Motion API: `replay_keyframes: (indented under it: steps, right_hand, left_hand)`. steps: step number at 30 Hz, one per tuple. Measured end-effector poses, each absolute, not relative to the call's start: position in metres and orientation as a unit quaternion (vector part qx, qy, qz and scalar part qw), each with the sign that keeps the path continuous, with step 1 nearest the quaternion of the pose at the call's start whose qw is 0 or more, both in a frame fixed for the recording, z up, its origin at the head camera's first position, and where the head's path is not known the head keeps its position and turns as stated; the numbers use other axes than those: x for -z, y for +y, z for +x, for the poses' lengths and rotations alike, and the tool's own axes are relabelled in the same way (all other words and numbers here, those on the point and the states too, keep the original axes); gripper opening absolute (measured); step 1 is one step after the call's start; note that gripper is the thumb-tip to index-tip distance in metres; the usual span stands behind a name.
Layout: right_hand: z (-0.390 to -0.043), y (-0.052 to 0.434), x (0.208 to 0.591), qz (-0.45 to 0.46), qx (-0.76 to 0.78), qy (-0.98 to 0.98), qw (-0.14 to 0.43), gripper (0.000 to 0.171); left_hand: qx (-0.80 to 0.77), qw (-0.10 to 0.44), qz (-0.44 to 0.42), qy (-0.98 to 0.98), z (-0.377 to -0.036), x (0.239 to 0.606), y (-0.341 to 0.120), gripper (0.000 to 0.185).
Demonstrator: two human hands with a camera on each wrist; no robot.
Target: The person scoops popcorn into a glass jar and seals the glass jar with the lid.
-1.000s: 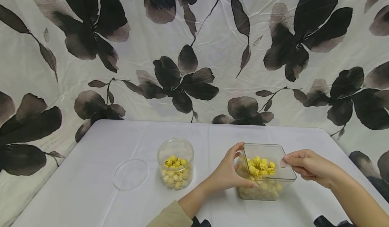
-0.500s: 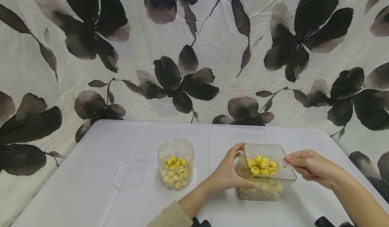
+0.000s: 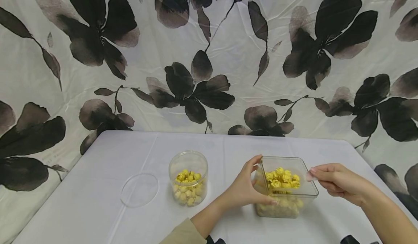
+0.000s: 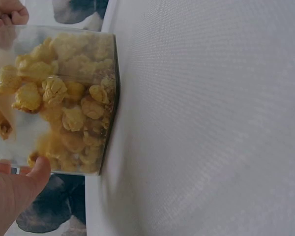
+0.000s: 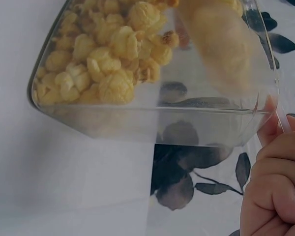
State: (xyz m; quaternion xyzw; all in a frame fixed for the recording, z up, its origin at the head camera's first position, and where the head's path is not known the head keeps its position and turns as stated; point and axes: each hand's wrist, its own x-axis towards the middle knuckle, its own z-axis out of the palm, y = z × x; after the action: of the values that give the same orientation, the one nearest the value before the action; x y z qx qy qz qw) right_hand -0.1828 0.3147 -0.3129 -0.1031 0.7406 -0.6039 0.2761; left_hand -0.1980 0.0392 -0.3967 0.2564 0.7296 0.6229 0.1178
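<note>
the right hand point(image 3: 341, 182) pinches a pale handle point(image 3: 311, 177) between thumb and fingers, at the right rim of the box point(image 3: 294, 195). the left hand point(image 3: 243, 187) grips the box, thumb and fingers spread around it, on the table point(image 3: 98, 186). the jar point(image 3: 188, 183), lid point(image 3: 140, 190) off beside it, is part-filled with popcorn; scooping looks partway, plenty of popcorn point(image 3: 284, 179) left in the box.

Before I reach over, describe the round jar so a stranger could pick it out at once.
On the white table, find the clear square-cornered container gripped by the left hand. Left of that hand, a clear upright jar stands partly filled with yellow popcorn. Its round wall sets it apart from the container, and its height from the flat clear disc on its other side.
</note>
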Motion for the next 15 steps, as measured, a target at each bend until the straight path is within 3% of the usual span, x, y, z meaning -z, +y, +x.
replay_keyframes:
  steps: [15]
  right_hand:
    - [-0.1782,0.3222,0.3155,-0.11,0.64,0.7,0.297,0.037]
  left_hand:
    - [-0.622,0.119,0.256,0.73,-0.198,0.3953,0.0391,0.108]
